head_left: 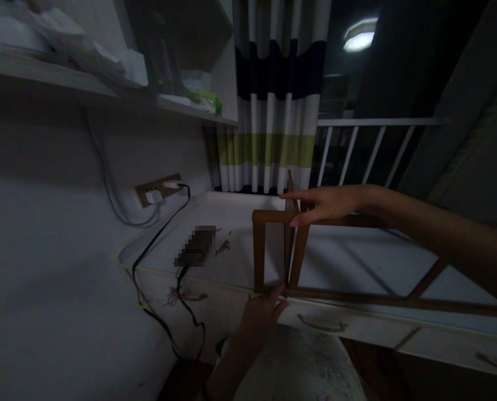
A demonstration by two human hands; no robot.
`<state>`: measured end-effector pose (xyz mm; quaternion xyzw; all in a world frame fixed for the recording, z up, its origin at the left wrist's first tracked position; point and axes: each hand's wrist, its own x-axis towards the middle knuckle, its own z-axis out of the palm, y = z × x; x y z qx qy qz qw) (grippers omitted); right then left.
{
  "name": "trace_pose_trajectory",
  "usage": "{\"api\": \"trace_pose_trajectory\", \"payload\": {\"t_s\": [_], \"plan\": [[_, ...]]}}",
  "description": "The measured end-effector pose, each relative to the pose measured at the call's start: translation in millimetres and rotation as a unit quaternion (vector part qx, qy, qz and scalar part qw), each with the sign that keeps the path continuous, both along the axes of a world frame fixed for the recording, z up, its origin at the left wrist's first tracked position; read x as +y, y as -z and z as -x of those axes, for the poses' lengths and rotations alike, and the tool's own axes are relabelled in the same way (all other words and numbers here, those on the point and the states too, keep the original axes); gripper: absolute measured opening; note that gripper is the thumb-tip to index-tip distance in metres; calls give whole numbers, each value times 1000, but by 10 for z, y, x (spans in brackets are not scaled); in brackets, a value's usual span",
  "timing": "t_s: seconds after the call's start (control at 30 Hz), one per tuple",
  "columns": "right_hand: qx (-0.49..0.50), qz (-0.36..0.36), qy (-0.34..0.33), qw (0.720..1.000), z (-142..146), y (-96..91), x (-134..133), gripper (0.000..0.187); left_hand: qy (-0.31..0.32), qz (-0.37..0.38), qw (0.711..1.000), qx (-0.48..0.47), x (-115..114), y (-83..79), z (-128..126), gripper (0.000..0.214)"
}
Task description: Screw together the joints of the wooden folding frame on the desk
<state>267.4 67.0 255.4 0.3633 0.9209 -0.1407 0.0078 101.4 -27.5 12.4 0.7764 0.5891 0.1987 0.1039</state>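
A brown wooden frame (259,250) of slim bars stands on the white desktop, with a thin upright piece (289,245) crossing it near the left end. My right hand (330,201) reaches in from the right and grips the top of the frame where the bars meet, thumb on the near side and fingers stretched over the far side. Low at the desk's front edge, my left hand (262,312) holds the frame's bottom corner, its thumb and forefinger showing and the other fingers partly hidden. Several small dark pieces, perhaps screws or dowels (224,247), lie left of the frame.
A blurred-out dark device (197,246) with a black cable lies on the desktop (235,273). A wall socket (159,190) holds plugs. Overhead is a white shelf (64,78). Behind hang a striped curtain (269,111) and a white railing (378,122). Drawer handles (323,326) project in front.
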Motion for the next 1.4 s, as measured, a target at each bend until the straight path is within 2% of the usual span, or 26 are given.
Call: {"api": "trace_pose_trajectory", "payload": {"t_s": [0.23, 0.33, 0.47, 0.57, 0.73, 0.87, 1.03, 1.2, 1.33, 1.4], "plan": [[-4, -42, -48, 998, 45, -15, -41, 56, -3, -30, 999, -17, 15, 109, 20, 40], [-3, -69, -53, 996, 57, -20, -56, 49, -7, -50, 997, -54, 0, 170, 7, 39], [8, -87, -59, 994, 56, -9, -65, 48, -46, -74, 984, -157, -131, 212, -33, 37], [15, -83, -54, 995, 57, 1, -63, 51, -66, -63, 966, -243, -246, 210, -62, 34], [25, -72, -42, 996, 55, 10, -52, 50, -60, -68, 962, -258, -304, 163, -46, 30], [31, -59, -41, 997, 35, 4, -95, 48, -69, -102, 951, -285, -332, -40, 49, 31], [43, -36, -19, 998, 11, -5, -149, 65, -80, -149, 937, -306, -396, -505, 222, 29], [43, -11, -7, 999, -16, -5, -106, 80, 15, -180, 912, -368, -358, -835, 387, 26], [44, -9, -4, 999, -33, -17, -102, 79, 42, -167, 920, -352, -295, -969, 438, 21], [43, -15, -4, 999, -36, -16, -111, 76, 51, -183, 920, -342, -268, -1035, 437, 19]]}}
